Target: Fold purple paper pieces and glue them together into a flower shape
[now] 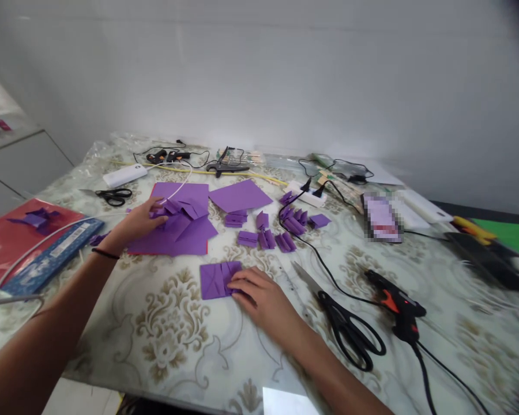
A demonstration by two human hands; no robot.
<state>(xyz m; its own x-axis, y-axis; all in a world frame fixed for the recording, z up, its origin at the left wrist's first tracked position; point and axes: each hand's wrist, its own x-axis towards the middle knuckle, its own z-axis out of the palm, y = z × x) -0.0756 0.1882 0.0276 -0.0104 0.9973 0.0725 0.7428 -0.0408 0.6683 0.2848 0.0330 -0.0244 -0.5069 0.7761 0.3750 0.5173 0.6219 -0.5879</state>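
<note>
Near the middle of the table lies a folded purple paper piece (213,280) with crease lines. The fingertips of my right hand (259,294) rest on its right edge, fingers apart. My left hand (142,221) reaches to a pile of purple paper pieces (184,216) on larger purple sheets (194,246); its fingers are at the pile's left side, and what they grip is too small to make out. Several small folded purple pieces (267,238) stand and lie beyond my right hand. Another purple sheet (240,196) lies flat behind them.
Large black scissors (350,328) and a glue gun (400,305) with a cable lie at the right. A phone (383,218) and power strip (307,194) are farther back. Small scissors (112,196), a white power bank (125,175) and a red packet (21,230) are at the left.
</note>
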